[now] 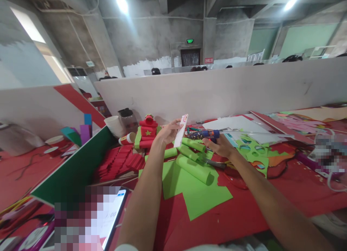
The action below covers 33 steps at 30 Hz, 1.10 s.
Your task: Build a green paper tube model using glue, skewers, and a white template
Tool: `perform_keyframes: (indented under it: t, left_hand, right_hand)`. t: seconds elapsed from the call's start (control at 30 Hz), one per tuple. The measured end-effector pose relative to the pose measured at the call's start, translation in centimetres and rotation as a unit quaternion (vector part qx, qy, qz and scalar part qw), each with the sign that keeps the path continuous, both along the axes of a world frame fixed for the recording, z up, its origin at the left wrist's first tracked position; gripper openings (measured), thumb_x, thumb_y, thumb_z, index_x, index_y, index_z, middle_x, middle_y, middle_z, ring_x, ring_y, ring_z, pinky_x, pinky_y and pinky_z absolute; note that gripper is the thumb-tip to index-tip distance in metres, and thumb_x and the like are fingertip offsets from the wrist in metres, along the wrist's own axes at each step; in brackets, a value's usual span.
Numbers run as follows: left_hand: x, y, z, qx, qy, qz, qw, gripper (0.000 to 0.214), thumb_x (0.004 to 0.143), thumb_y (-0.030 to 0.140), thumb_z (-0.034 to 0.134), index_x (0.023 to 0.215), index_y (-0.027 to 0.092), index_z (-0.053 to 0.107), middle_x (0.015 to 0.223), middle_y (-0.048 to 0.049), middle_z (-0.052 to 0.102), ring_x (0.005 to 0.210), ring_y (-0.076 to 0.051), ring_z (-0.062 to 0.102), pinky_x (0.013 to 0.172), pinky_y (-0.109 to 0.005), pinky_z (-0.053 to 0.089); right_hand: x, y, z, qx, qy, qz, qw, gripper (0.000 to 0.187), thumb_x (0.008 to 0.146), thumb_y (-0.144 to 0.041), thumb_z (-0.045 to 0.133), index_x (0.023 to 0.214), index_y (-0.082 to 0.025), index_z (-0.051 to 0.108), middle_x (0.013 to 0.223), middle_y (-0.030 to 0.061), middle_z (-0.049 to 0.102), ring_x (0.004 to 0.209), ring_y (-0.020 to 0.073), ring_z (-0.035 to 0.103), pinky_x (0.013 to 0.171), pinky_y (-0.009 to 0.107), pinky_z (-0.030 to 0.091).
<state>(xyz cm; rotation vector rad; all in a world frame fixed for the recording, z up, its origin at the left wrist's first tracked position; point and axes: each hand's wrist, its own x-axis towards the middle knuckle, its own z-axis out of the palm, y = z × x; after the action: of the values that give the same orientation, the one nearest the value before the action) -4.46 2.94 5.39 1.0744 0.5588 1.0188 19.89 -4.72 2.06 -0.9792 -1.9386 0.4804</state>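
My left hand (pixel 169 131) is raised over the middle of the table and pinches a narrow white paper strip (pixel 180 133) with a pink print near its upper end. My right hand (pixel 221 144) is wrapped round a dark blue glue gun (pixel 204 134) with an orange part. Its nozzle points left toward the strip, and a long clear glue stick (pixel 260 134) runs out to the right. Below both hands lie several rolled green paper tubes (pixel 193 168) on a flat green sheet (pixel 196 204). Scissors (pixel 215 164) lie partly hidden beneath my right hand.
A red paper figure with a gold star (pixel 148 132) stands behind folded red paper strips (pixel 116 164). A green divider (pixel 73 164), paper cups (pixel 115 125) and a phone (pixel 115 215) are at left. Green paper with round holes (pixel 252 149) lies at right. A white partition (pixel 217 92) closes the back.
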Motion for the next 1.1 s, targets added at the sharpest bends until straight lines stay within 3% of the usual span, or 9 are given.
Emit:
perform_keyframes:
  t: [0.23,0.47,0.67,1.1]
  left_hand:
    - [-0.12,0.20,-0.31,0.002,-0.002,0.006,1.000,0.041,0.062,0.006,0.073,0.099,0.015,0.059,0.074,-0.0012,0.066,0.061,-0.014,0.064,0.057,-0.024,0.051]
    - [-0.03,0.02,-0.14,0.007,0.001,0.008,1.000,0.040,0.064,0.007,0.074,0.101,0.014,0.060,0.071,-0.0012,0.066,0.058,-0.014,0.064,0.056,-0.023,0.052]
    - [-0.14,0.04,-0.16,0.008,-0.006,0.018,1.000,0.039,0.064,0.006,0.073,0.100,0.014,0.061,0.073,-0.0014,0.067,0.059,-0.014,0.065,0.056,-0.023,0.052]
    - [-0.40,0.39,-0.50,0.011,-0.014,0.010,1.000,0.038,0.064,0.006,0.073,0.100,0.015,0.061,0.073,-0.0020,0.067,0.061,-0.015,0.065,0.059,-0.024,0.054]
  right_hand:
    - [-0.02,-0.05,-0.05,0.011,-0.038,0.022,0.999,0.028,0.086,-0.047,0.059,0.092,-0.020,0.066,0.072,0.0006,0.064,0.066,0.0177,0.055,0.062,0.027,0.042]
    - [-0.01,-0.04,0.08,0.006,-0.036,-0.005,0.999,0.035,0.089,-0.051,0.054,0.076,-0.019,0.060,0.063,-0.0010,0.058,0.060,0.0161,0.052,0.058,0.027,0.039]
    - [-0.20,-0.52,0.20,-0.024,-0.049,0.040,0.998,0.031,0.086,-0.050,0.059,0.091,-0.020,0.066,0.076,0.0014,0.066,0.071,0.0189,0.057,0.064,0.028,0.044]
    - [0.08,-0.30,0.19,-0.017,-0.043,0.035,0.998,0.031,0.089,-0.049,0.056,0.091,-0.020,0.068,0.074,0.0017,0.065,0.070,0.0195,0.057,0.062,0.028,0.043]
